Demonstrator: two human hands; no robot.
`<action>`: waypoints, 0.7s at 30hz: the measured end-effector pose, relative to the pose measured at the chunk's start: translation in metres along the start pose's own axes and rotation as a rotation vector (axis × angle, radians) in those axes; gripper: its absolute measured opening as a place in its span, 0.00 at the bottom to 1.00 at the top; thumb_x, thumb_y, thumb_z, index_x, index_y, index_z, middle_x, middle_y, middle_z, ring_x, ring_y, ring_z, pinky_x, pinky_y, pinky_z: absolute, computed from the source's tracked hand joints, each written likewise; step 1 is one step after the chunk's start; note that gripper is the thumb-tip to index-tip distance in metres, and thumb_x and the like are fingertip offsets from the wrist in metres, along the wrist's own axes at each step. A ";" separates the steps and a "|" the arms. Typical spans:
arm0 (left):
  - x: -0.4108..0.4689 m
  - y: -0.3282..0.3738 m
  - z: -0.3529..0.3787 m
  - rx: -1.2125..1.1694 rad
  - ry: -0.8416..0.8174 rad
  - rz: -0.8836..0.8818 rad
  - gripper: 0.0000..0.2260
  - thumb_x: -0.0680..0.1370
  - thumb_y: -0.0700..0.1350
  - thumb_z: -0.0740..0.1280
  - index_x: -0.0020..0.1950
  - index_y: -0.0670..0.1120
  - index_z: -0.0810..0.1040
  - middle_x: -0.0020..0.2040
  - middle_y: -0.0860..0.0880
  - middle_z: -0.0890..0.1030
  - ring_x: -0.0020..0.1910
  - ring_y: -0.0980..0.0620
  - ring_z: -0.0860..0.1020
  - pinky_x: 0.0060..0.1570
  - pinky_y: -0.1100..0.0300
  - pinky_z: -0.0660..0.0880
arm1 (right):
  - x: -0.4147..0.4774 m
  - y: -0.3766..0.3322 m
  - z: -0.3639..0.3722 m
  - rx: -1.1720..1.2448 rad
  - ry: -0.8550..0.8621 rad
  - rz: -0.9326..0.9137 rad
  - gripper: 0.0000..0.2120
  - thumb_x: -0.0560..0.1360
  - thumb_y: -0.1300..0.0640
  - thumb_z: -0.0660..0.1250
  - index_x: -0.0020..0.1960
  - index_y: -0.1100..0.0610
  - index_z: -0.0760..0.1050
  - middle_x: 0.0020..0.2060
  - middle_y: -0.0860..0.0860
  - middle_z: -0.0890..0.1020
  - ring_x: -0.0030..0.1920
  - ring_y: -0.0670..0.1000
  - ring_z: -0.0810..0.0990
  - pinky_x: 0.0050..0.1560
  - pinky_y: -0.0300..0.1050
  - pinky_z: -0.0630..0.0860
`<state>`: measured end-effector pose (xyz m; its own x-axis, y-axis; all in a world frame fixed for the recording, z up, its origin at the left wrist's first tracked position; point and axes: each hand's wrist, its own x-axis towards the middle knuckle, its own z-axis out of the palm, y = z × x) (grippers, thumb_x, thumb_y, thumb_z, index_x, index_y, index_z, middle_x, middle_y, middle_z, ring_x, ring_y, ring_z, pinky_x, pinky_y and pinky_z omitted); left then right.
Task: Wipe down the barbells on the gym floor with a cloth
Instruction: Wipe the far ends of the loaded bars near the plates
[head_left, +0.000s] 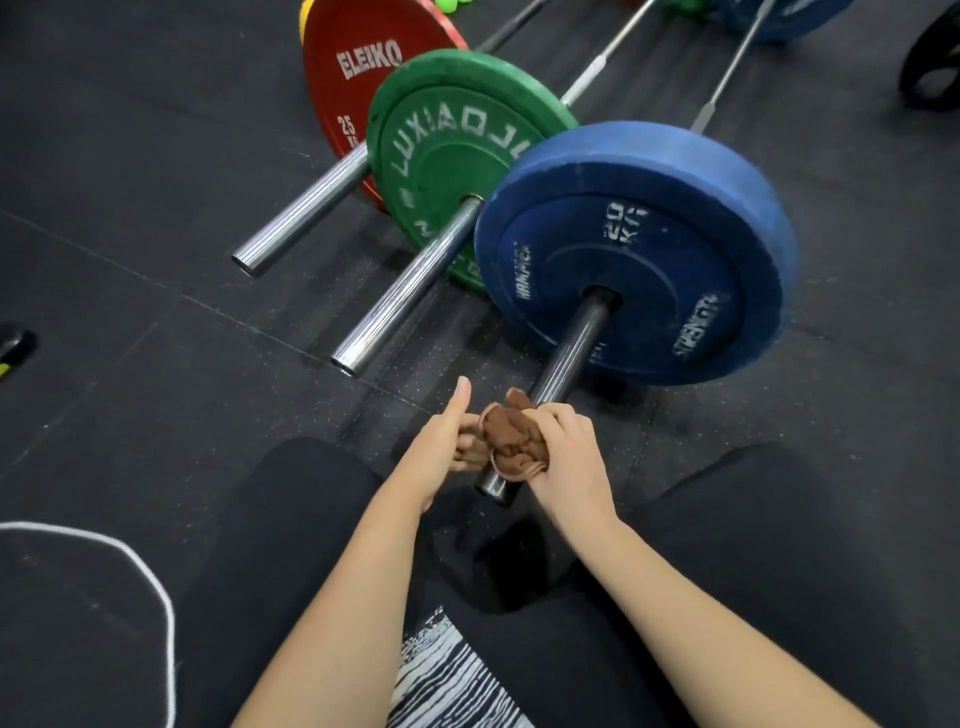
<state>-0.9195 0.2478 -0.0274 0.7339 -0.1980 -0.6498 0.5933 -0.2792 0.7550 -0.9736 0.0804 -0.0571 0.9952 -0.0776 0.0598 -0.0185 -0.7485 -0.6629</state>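
Three barbells lie side by side on the black rubber floor. The nearest one carries a blue 20 kg plate (639, 254), and its dark sleeve (571, 345) points toward me. A bunched brown cloth (511, 439) is wrapped around the sleeve's end. My right hand (569, 457) presses the cloth onto the sleeve from the right. My left hand (447, 441) cups the sleeve and cloth from the left, thumb raised. Beyond lie the barbell with a green plate (457, 156) and the one with a red plate (353, 88).
The chrome sleeves (410, 291) of the other two barbells stick out to the left. My knees in black trousers (291, 519) flank the bar's end. A white chalk line (150, 582) curves on the floor at lower left. More plates sit at the top right.
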 end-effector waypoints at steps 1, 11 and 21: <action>0.000 0.001 0.000 0.002 0.005 0.000 0.42 0.74 0.78 0.45 0.57 0.50 0.86 0.47 0.47 0.88 0.51 0.49 0.86 0.58 0.54 0.77 | -0.005 0.001 0.000 -0.036 -0.039 -0.059 0.19 0.73 0.55 0.76 0.63 0.52 0.78 0.59 0.47 0.75 0.61 0.50 0.69 0.51 0.46 0.78; 0.010 -0.001 0.003 -0.029 0.031 -0.018 0.46 0.73 0.80 0.41 0.53 0.51 0.88 0.47 0.47 0.88 0.53 0.46 0.85 0.67 0.43 0.74 | -0.008 -0.005 -0.006 -0.199 -0.113 -0.130 0.21 0.73 0.50 0.75 0.64 0.49 0.77 0.59 0.45 0.74 0.61 0.49 0.71 0.39 0.50 0.82; 0.014 0.004 0.036 0.485 0.272 0.152 0.29 0.79 0.73 0.46 0.60 0.57 0.78 0.54 0.48 0.84 0.56 0.43 0.79 0.59 0.46 0.74 | 0.039 0.016 -0.048 0.021 0.040 0.429 0.21 0.73 0.45 0.72 0.61 0.44 0.65 0.51 0.44 0.77 0.47 0.49 0.78 0.49 0.47 0.74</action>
<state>-0.9192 0.2097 -0.0366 0.8959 -0.0390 -0.4425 0.3014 -0.6784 0.6701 -0.9397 0.0335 -0.0294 0.8932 -0.4045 -0.1964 -0.4277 -0.6291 -0.6491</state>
